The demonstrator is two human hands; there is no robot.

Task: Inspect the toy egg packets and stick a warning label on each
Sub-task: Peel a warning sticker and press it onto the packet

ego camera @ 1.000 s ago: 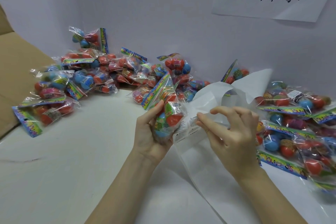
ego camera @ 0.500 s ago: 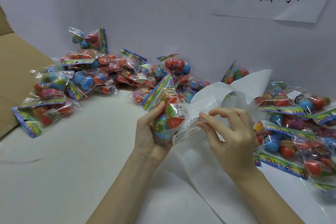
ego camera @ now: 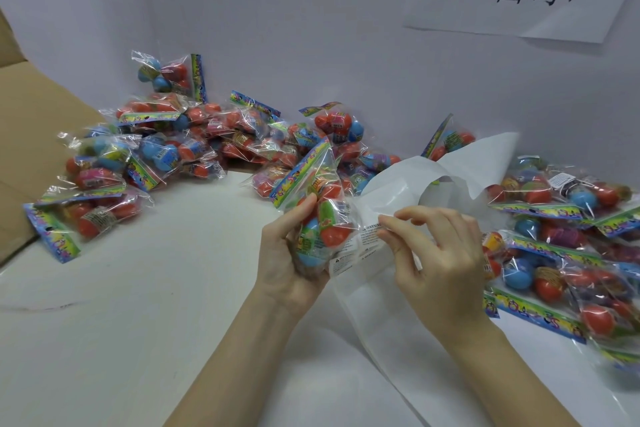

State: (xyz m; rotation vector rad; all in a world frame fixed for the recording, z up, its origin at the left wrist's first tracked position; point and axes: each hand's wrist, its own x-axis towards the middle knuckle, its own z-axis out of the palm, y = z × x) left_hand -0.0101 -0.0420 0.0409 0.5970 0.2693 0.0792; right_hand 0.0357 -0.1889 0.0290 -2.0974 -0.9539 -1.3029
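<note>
Our right hand (ego camera: 438, 263) pinches a warning label (ego camera: 370, 237) between thumb and fingers (ego camera: 391, 224) — it is coming off the backing sheet (ego camera: 391, 308). Our left hand (ego camera: 289, 253) grips the packet (ego camera: 322, 215) over the bench (ego camera: 138, 322), piles left and right. We judge this the labelling step — next, press the label flat on the packet.

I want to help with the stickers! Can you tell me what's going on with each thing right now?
Left hand: grips one egg packet.
Held egg packet: lifted off the table, sealed.
Right hand: pinches a warning label.
Warning label: partly on its backing sheet.
Backing sheet: curled, lying on the table.
Left pile of packets: heaped.
Right pile of packets: heaped.
</note>
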